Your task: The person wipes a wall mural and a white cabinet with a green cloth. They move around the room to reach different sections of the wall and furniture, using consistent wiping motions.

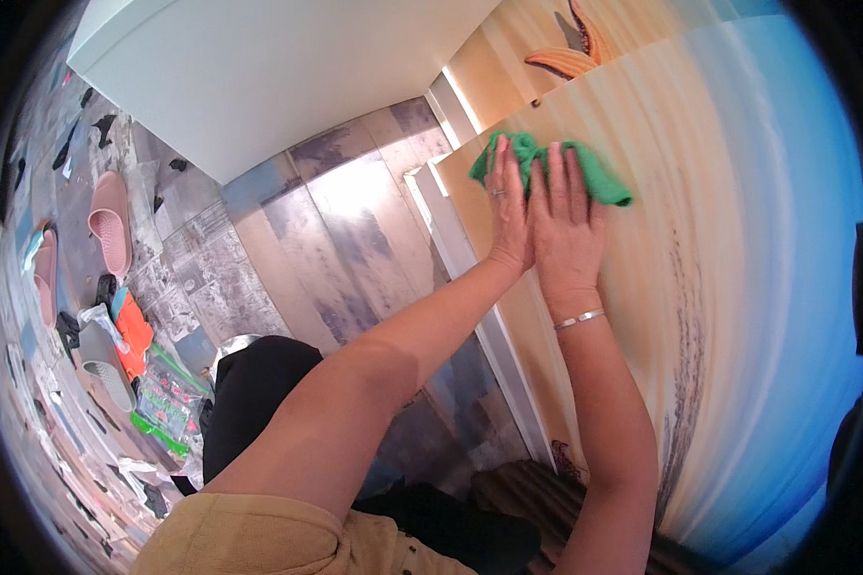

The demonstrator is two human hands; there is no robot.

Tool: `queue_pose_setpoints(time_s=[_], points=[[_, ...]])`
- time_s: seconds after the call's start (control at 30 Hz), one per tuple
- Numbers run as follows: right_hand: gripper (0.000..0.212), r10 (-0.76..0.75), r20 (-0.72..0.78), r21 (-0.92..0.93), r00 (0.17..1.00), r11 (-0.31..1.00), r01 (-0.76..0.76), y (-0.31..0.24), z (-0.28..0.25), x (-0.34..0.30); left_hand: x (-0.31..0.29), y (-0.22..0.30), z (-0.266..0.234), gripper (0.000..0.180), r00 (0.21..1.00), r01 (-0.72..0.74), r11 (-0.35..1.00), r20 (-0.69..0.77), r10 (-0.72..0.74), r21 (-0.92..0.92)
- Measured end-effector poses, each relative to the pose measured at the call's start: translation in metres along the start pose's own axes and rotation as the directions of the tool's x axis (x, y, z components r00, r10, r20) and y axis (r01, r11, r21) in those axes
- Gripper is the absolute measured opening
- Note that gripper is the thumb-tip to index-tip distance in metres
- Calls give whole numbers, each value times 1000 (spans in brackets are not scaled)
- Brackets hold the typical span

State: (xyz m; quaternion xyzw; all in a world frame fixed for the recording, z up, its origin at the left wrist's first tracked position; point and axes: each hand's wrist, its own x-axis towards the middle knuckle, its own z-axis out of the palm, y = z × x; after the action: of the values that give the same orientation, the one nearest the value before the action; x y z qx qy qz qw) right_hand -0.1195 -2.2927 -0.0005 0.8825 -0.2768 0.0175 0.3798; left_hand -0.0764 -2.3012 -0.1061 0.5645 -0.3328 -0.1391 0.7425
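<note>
Two flat, open hands, the left hand (510, 206) and right hand (566, 225) side by side, press a green cloth (546, 165) against the beach-print wall panel (738, 287) at one o'clock, gripping nothing, with pink slippers (111, 222) lying at nine o'clock.

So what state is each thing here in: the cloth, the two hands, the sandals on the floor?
Green cloth: bunched, pressed flat against the beach-picture wall panel.
Left hand: open, fingers straight, on the cloth.
Right hand: open, flat on the cloth, beside the left hand.
Pink sandals: lying loose on the floor, unworn.
</note>
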Motion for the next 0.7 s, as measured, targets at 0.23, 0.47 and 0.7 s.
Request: queue_pose_setpoints(time_s=[0.23,0.47,0.7], points=[[45,-237,305,64,923,972,228,-62,56,36,-12,-136,-2,68,902,429,853,102,-419,-298],[42,-11,106,102,994,995,0,-19,26,-16,-22,-31,13,73,831,505,712,51,-554,-488],[37,110,101,114,989,986,-121,11,-25,-140,-113,64,-6,68,966,37,998,257,-24,-46]])
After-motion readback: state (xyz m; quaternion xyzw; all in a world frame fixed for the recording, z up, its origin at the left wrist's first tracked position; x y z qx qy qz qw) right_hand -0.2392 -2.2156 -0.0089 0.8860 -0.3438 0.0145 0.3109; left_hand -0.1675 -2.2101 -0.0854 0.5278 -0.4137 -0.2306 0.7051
